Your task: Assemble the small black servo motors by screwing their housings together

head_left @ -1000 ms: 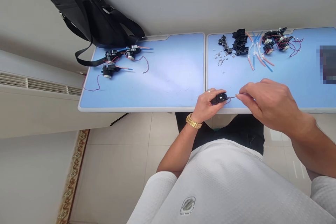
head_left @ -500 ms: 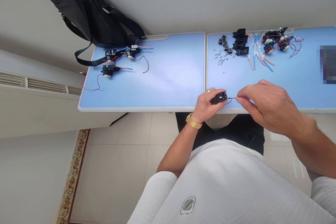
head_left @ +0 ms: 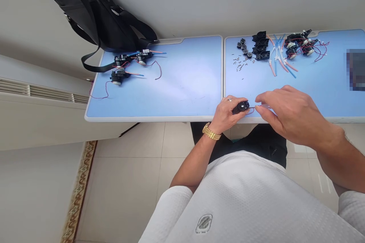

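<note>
My left hand point(head_left: 226, 115) grips a small black round-faced motor unit point(head_left: 242, 107) over the near edge of the blue table point(head_left: 310, 79). A thin red wire point(head_left: 250, 111) runs from that unit towards my right hand point(head_left: 291, 114), whose thumb and fingertips pinch it. A faint translucent piece may sit by those fingers, too blurred to name. Farther off lie black housings point(head_left: 261, 45), small round black parts point(head_left: 243, 47), tiny screws point(head_left: 238, 64), and blue and orange tubes point(head_left: 281, 60).
Wired black units point(head_left: 299, 43) lie at the table's far right; similar units point(head_left: 121, 68) lie on the left table panel point(head_left: 182, 83). A black bag point(head_left: 94, 15) leans on the wall behind it. A white radiator point(head_left: 34, 95) stands left; a pixelated object point(head_left: 356, 70) sits far right.
My left hand has shifted slightly to the right with the black unit in it. My right hand's fingers have moved slightly, still at the wire.
</note>
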`<state>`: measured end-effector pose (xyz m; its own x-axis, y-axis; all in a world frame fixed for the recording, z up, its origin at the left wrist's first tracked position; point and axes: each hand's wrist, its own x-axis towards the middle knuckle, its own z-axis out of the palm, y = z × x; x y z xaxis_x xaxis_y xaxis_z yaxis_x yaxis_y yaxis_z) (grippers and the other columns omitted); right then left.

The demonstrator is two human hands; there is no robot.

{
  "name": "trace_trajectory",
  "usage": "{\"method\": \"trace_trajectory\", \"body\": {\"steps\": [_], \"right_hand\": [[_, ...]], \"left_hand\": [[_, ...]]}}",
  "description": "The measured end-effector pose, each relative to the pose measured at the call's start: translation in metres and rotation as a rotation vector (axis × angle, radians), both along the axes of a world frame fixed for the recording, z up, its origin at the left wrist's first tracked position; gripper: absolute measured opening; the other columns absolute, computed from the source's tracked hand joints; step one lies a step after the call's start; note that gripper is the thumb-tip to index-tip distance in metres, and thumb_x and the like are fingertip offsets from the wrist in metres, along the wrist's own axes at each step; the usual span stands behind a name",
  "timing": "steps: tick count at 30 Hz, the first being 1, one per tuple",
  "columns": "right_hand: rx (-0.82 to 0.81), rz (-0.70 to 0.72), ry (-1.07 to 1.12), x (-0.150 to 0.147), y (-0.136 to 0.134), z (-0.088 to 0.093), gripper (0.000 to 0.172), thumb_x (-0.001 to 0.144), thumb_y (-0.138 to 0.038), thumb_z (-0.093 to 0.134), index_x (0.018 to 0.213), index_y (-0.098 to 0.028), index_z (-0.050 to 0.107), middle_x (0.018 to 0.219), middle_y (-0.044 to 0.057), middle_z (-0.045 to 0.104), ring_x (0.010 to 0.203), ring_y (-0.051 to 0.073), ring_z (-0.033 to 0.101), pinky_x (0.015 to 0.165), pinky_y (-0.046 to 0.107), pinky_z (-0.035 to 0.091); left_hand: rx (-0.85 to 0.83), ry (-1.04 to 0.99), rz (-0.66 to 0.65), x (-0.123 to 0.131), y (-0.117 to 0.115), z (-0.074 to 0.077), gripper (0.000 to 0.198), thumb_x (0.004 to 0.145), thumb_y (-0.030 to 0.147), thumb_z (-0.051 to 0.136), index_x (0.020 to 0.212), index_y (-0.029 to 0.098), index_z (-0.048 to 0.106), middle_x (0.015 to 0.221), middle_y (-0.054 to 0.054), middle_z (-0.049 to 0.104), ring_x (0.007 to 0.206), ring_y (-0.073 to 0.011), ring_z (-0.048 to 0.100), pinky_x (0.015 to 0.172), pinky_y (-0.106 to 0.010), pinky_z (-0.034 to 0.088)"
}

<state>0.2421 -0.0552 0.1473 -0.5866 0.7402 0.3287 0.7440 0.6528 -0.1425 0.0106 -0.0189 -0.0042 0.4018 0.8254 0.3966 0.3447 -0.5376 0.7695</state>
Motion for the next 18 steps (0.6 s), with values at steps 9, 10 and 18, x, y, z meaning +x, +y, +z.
{"method": "trace_trajectory", "body": {"steps": [9, 10, 18], "right_hand": [[-0.021, 0.007, -0.049, 0.0009, 0.0014, 0.0046, 0.042, 0.121, -0.030, 0.049, 0.082, -0.024, 0.063, 0.063, -0.003, 0.058, 0.059, 0.017, 0.049, 0.071, 0.034, 0.040], [-0.010, -0.005, -0.061, 0.0007, 0.0012, 0.0049, 0.044, 0.122, -0.032, 0.049, 0.080, -0.025, 0.062, 0.060, -0.003, 0.053, 0.057, 0.016, 0.045, 0.069, 0.034, 0.039], [0.078, -0.036, -0.107, -0.0007, -0.0035, 0.0047, 0.045, 0.123, -0.040, 0.048, 0.087, -0.022, 0.068, 0.064, 0.000, 0.062, 0.060, 0.018, 0.049, 0.069, 0.037, 0.037]], "left_hand": [[-0.015, -0.002, -0.003, 0.0006, -0.0001, -0.0004, 0.033, 0.105, 0.047, 0.085, 0.130, 0.026, 0.082, 0.112, -0.008, 0.087, 0.105, -0.0245, 0.077, 0.097, -0.042, 0.063], [-0.017, -0.001, -0.004, 0.0004, -0.0003, -0.0002, 0.033, 0.105, 0.047, 0.085, 0.130, 0.027, 0.082, 0.112, -0.008, 0.087, 0.105, -0.0246, 0.077, 0.097, -0.042, 0.064], [-0.024, -0.016, -0.006, -0.0006, -0.0016, 0.0013, 0.032, 0.106, 0.046, 0.084, 0.131, 0.026, 0.081, 0.113, -0.008, 0.088, 0.106, -0.0248, 0.078, 0.097, -0.041, 0.063]]}}
